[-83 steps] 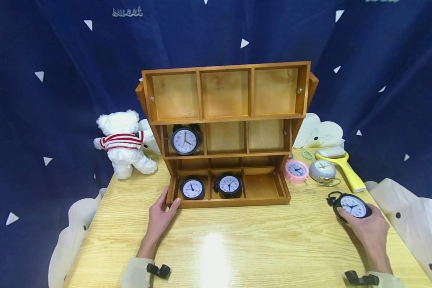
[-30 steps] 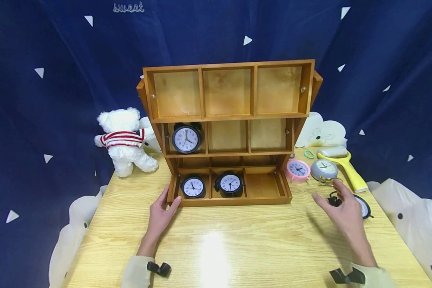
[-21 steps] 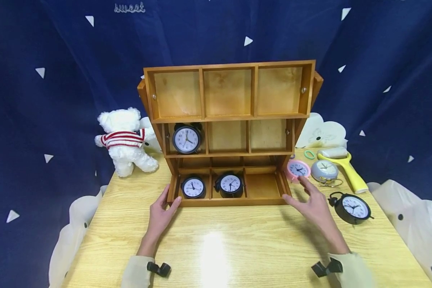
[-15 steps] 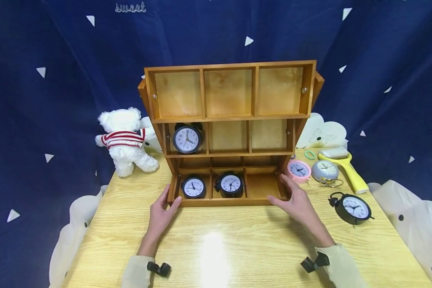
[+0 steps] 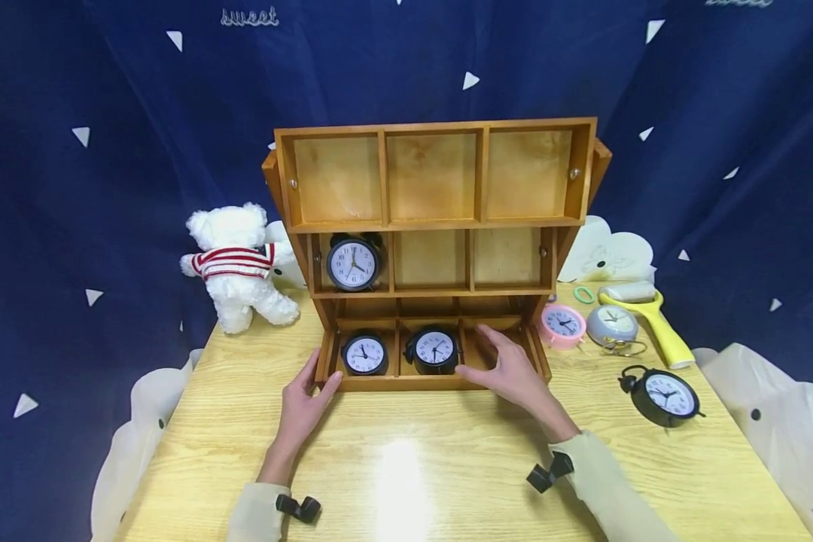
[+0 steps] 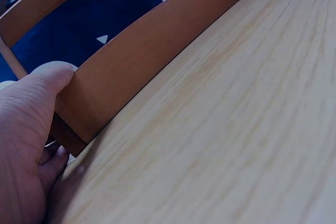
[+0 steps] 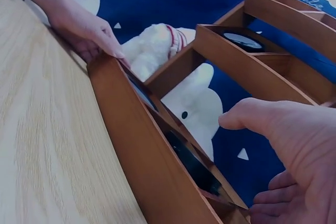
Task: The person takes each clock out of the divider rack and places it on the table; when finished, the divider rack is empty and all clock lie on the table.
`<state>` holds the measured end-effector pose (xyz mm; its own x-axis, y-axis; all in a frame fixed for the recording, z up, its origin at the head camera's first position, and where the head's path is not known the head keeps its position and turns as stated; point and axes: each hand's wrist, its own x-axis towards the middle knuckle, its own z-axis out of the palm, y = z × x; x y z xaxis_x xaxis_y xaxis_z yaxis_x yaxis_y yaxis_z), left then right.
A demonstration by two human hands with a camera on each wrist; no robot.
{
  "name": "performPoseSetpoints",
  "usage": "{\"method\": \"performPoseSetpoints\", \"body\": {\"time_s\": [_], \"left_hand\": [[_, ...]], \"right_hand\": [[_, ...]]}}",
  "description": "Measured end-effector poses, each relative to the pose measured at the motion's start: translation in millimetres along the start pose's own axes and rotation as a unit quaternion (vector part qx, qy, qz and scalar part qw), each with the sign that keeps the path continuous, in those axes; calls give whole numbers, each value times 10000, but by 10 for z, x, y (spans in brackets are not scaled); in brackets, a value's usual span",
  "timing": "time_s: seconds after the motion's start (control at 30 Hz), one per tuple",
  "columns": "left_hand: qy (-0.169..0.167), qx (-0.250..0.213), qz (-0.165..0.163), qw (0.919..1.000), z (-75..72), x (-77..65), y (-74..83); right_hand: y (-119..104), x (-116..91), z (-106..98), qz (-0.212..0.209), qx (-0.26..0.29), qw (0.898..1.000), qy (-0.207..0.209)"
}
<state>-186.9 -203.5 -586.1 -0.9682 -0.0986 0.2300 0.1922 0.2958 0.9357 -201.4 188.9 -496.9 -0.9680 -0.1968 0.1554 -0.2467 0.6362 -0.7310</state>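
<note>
A tiered wooden shelf stands on the table, with compartments in three rows. At its lower left front corner my left hand grips the wood; the left wrist view shows the thumb on the front board and fingers round the side. My right hand reaches over the bottom right compartment, thumb and fingers spread and holding nothing. Its thumb tip is close beside the black alarm clock in the bottom middle compartment. Another black clock lies in the bottom left one, and a third stands in the middle row's left.
To the right on the table lie a black twin-bell clock, a pink clock, a grey clock, a yellow-handled lint roller and a green ring. A white teddy bear sits at the left.
My right hand has let go of the black twin-bell clock at the right and moved left to the shelf's bottom row. The left hand has stayed at the corner.
</note>
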Motion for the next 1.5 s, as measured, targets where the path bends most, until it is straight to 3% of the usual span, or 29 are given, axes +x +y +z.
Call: {"method": "performPoseSetpoints", "body": {"time_s": [0.03,0.27,0.43,0.63,0.87,1.07,1.3,1.5], "left_hand": [[-37,-20,-48,10000,-7,-5,57],[6,-36,-86,10000,4,2,30],[0,-94,-158,9998,-12,-48,218],[-176,-91,-99,9998,-58,-56,411],[-207,-94,-157,9996,-63,-52,428],[-208,-58,-172,9996,-59,-60,395],[-31,-25,-211,9998,1,-18,58],[9,-164,-23,9999,4,3,-5]], "right_hand": [[-14,28,24,-18,33,10000,-50],[-72,185,208,-77,3,9996,-269],[-88,286,321,-113,40,9993,-345],[-143,405,387,-282,-548,9966,-553],[-214,461,454,-106,-1100,9924,-549],[-191,457,540,-115,-1173,9928,-194],[-147,456,622,-141,-1073,9938,250],[-156,453,634,-101,-951,9946,398]]}}
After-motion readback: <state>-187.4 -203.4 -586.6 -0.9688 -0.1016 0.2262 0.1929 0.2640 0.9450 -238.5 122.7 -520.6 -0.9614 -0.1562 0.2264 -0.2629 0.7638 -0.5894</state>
